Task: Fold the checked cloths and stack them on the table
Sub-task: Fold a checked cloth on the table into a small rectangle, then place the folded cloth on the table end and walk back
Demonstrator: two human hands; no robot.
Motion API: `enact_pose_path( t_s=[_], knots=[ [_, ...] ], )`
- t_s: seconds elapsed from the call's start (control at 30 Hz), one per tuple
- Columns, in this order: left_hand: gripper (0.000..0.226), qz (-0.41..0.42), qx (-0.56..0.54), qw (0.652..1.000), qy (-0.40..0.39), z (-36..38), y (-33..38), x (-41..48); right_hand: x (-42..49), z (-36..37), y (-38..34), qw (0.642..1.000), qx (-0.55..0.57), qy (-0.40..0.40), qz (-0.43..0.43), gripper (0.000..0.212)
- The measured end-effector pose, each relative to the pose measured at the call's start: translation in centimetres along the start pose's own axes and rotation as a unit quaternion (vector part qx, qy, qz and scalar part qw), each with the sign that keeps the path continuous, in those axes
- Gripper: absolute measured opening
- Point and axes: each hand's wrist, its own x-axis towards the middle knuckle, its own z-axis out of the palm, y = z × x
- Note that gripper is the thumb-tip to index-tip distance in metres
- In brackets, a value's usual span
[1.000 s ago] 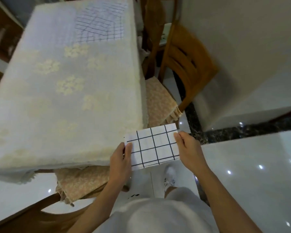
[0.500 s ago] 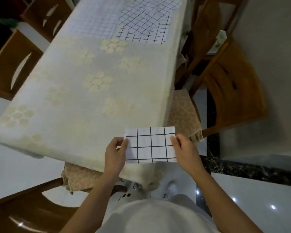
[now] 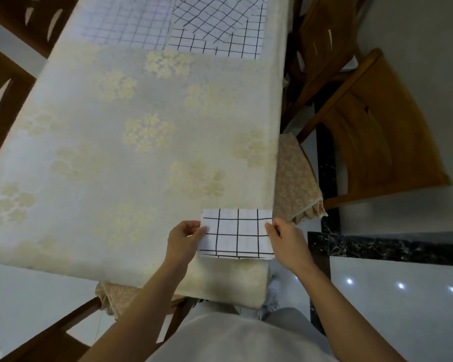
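A small folded white cloth with a black check (image 3: 237, 233) hangs over the table's near right corner. My left hand (image 3: 183, 237) pinches its left edge, and my right hand (image 3: 285, 241) pinches its right edge. The table (image 3: 131, 142) wears a pale cloth with faint flower patterns. At its far end lie two more checked cloths: a crumpled one with bold black lines (image 3: 220, 27) on the right, and a flatter one with fine lines (image 3: 126, 24) to its left.
Wooden chairs stand around the table: two on the right (image 3: 377, 131), one on the left (image 3: 3, 82), one near my legs (image 3: 63, 333). A patterned seat cushion (image 3: 293, 184) pokes out under the right table edge. Glossy floor tiles lie at lower right.
Both hands carried the folded cloth from beside the table's corner to over its near right corner. The view swung right, bringing the table closer and more central.
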Motion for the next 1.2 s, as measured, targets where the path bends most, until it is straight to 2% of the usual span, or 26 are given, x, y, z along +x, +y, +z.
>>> enact_pose_path(
  t_s=[0.27,0.6,0.73,1.03,1.13,1.2],
  knots=[
    [0.009,0.020,0.085,0.996,0.030,-2.1,-1.6,2.4,1.0,4.4,0.2,0.998,-0.031,-0.024,0.051,0.036],
    [0.013,0.069,0.196,0.977,0.054,-2.7,-2.2,3.0,1.6,6.4,0.0,0.988,-0.056,0.004,0.146,0.034],
    [0.012,0.086,0.215,0.970,0.073,-2.6,-2.1,2.9,1.6,6.6,0.0,0.987,-0.055,0.018,0.150,0.027],
    [0.017,0.078,0.226,0.967,0.088,-2.9,-2.4,3.0,1.8,6.4,-0.3,0.980,-0.084,0.035,0.176,0.029],
    [0.020,0.091,0.233,0.964,0.085,-3.5,-2.0,3.1,1.8,5.5,-0.9,0.983,-0.097,0.043,0.152,0.026],
    [0.028,0.134,0.256,0.953,0.086,-3.9,-1.5,3.0,1.8,4.4,-1.7,0.986,-0.111,0.058,0.106,0.025]
  ],
)
